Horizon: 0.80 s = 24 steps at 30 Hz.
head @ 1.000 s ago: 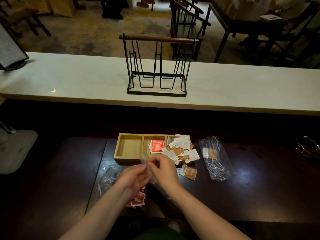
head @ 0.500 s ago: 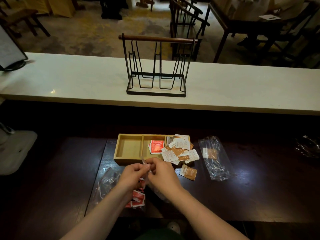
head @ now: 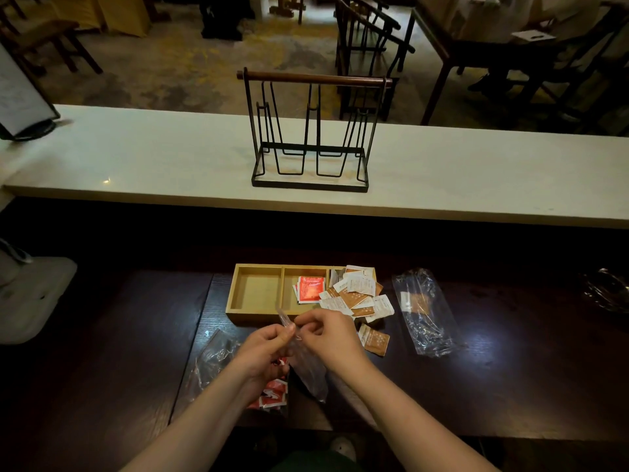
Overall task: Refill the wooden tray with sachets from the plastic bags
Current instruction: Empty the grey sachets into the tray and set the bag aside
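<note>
- Your left hand point(head: 263, 347) and right hand point(head: 328, 333) both pinch the top of a clear plastic bag point(head: 308, 367).
- Just beyond them, the wooden tray point(head: 255, 313) holds red sachets point(head: 309, 289).

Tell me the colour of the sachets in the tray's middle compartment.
Red-orange with white edges, best seen in the head view: sachets in the wooden tray.

No legible text anywhere. Fine dark print on white sachets point(head: 357, 284) heaped over right compartment of wooden tray point(head: 235, 294): too small to read. White markings on red sachets point(head: 310, 289) in middle compartment: possibly a logo, unresolved. Faint lines on sign board point(head: 17, 97) at far left: blurred.
</note>
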Motion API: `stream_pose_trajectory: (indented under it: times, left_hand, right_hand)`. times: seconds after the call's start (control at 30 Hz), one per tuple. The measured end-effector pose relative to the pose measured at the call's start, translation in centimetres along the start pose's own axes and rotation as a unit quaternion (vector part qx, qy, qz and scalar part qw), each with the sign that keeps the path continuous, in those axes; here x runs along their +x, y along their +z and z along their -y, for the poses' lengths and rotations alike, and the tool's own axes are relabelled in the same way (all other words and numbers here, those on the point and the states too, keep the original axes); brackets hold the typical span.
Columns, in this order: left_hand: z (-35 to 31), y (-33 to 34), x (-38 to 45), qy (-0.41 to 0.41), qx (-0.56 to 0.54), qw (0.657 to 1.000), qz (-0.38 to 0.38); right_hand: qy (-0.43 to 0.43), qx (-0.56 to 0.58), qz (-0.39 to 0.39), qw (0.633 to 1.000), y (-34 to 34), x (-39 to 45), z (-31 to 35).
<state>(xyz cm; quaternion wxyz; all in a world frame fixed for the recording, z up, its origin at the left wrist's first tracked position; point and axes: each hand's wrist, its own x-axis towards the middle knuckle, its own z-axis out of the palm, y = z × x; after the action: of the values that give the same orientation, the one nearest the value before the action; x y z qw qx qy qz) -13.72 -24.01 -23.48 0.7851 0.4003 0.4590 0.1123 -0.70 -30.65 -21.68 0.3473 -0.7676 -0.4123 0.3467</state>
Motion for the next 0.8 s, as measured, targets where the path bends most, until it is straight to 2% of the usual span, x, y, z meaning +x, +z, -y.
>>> stream_pose_trajectory:
  times: [0.17, 0.37, 0.6, 0.8]
  left_hand:
    - [-0.2, 0.4, 0.0, 0.030, 0.034, 0.999, 0.005]
    - [0.2, 1.1, 0.2, 0.100, 0.098, 0.988, -0.065]
    - [0.2, 1.0, 0.0, 0.108, 0.141, 0.982, -0.063]
    - [-0.8, 1.0, -0.4, 0.101, 0.167, 0.980, -0.050]
  right_hand:
    - [-0.034, -0.052, 0.037, 0.997, 0.3, -0.4, 0.2]
    - [-0.011, -0.049, 0.039, 0.998, -0.6, 0.1, 0.4]
    - [0.034, 0.029, 0.050, 0.998, -0.9, 0.0, 0.0]
    - [0.029, -0.009, 0.057, 0.998, -0.9, 0.4, 0.3]
